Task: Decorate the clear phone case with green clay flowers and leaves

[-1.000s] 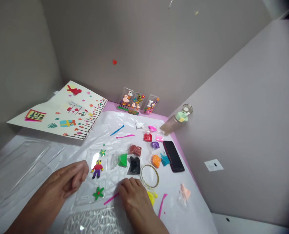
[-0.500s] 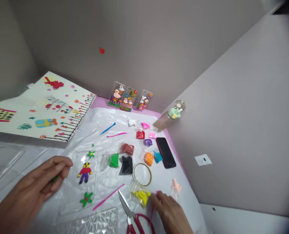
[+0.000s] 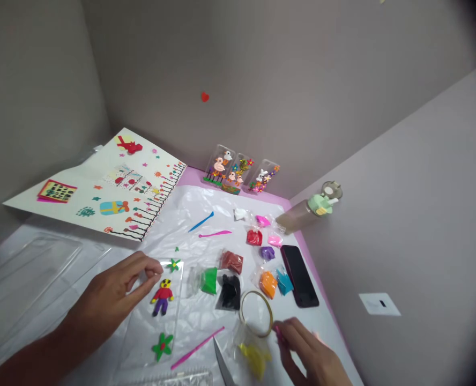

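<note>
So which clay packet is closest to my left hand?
The green clay packet, leftmost of the packets, just right of the clear phone case by your left hand; the black and brown packets lie farther right.

A clay figure (image 3: 162, 297) lies on a plastic phone case (image 3: 147, 343), with clay packets (image 3: 230, 292) to its right (a smartphone (image 3: 299, 276) beyond them) and three more cases (image 3: 240, 169) behind.

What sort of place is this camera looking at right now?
Probably a home craft corner: a plastic sheet covers the table, with packets of coloured clay on it, a clear phone case bearing a clay figure, and more decorated cases standing by the wall.
</note>
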A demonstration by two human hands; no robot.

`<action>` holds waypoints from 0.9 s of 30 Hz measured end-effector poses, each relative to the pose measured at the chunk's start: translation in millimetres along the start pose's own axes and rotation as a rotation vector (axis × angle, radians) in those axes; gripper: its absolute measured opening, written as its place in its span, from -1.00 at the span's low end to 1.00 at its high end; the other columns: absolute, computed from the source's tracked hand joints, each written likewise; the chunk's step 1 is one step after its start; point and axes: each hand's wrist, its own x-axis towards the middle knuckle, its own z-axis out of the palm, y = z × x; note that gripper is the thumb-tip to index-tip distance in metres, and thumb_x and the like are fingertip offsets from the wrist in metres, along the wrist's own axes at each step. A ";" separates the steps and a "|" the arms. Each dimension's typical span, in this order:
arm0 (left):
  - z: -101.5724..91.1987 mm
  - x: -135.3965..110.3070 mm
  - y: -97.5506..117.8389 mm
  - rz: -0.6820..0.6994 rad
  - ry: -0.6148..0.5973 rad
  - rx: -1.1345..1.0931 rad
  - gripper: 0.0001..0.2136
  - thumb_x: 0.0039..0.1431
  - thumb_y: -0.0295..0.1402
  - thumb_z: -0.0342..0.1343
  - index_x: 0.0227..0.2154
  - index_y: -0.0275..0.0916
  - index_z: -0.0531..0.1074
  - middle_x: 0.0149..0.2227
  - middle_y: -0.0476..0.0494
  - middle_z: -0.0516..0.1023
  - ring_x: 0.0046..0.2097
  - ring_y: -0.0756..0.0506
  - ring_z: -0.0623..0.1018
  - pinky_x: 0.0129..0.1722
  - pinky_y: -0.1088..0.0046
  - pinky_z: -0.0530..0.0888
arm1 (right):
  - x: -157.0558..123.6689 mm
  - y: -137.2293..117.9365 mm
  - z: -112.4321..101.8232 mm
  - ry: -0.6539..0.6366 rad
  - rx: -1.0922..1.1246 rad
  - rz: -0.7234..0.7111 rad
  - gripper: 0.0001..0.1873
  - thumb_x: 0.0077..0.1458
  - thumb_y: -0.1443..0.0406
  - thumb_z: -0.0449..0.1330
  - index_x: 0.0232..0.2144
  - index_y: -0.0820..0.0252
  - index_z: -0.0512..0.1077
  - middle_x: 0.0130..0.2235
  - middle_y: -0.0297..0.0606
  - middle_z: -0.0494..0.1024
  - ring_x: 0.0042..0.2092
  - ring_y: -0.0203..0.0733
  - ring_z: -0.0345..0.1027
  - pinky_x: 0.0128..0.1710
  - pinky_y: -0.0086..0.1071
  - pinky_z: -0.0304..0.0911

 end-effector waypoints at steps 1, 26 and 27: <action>1.0 4.1 0.5 0.033 0.004 -0.002 -0.71 0.30 0.05 0.18 -0.27 -0.01 0.64 -0.23 0.00 0.70 -0.26 -0.14 0.67 -0.33 0.46 0.52 | 13.3 -13.3 5.1 0.030 0.195 0.079 -0.79 0.44 0.37 0.15 -0.18 0.05 0.57 -0.28 -0.23 0.67 -0.32 -0.19 0.59 -0.33 -0.44 0.43; 20.6 28.0 -18.3 0.147 -0.017 -0.044 -0.74 0.44 -0.05 0.15 -0.17 0.04 0.72 -0.18 0.03 0.73 -0.12 -0.09 0.74 -0.09 0.54 0.59 | 123.8 -100.7 128.6 0.239 0.931 0.517 -0.71 0.50 0.21 0.10 -0.30 0.14 0.49 -0.36 -0.33 0.52 -0.34 -0.28 0.39 -0.30 -0.47 0.29; 19.5 28.1 -17.1 0.137 -0.028 -0.041 -0.74 0.43 -0.04 0.15 -0.17 0.05 0.72 -0.18 0.03 0.73 -0.13 -0.09 0.74 -0.10 0.53 0.59 | 120.6 -100.9 131.3 0.232 0.908 0.496 -0.71 0.51 0.23 0.08 -0.29 0.14 0.49 -0.34 -0.32 0.53 -0.32 -0.28 0.40 -0.29 -0.47 0.29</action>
